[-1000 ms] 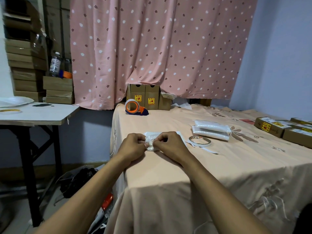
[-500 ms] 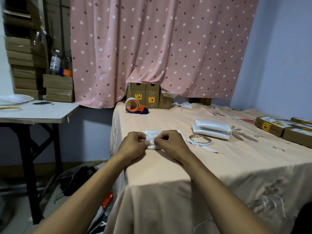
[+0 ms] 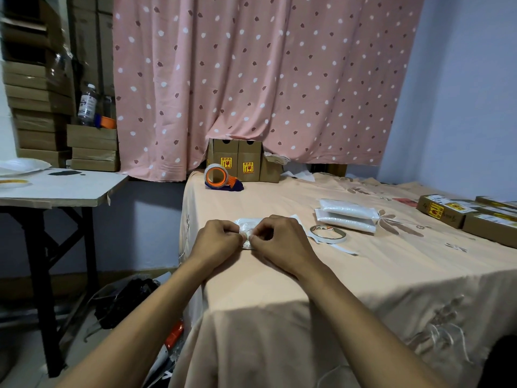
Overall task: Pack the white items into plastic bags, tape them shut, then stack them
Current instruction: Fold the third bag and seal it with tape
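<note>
A white item in a plastic bag point(image 3: 247, 226) lies on the peach tablecloth point(image 3: 335, 270) near the table's left edge. My left hand point(image 3: 216, 240) and my right hand point(image 3: 279, 242) both pinch its near end with curled fingers, thumbs close together; most of the bag is hidden behind them. To the right lies a small roll of white tape point(image 3: 328, 233) with a loose strip trailing. Two packed white bags point(image 3: 347, 215) sit stacked beyond it.
An orange tape dispenser point(image 3: 221, 177) and brown cartons point(image 3: 240, 161) stand at the table's back by the pink curtain. Flat cardboard boxes point(image 3: 458, 214) lie at the right edge. A side table point(image 3: 56, 189) stands left; clutter covers the floor below.
Both hands stay on the bag's near end with only slight finger movement. The view has shifted a little.
</note>
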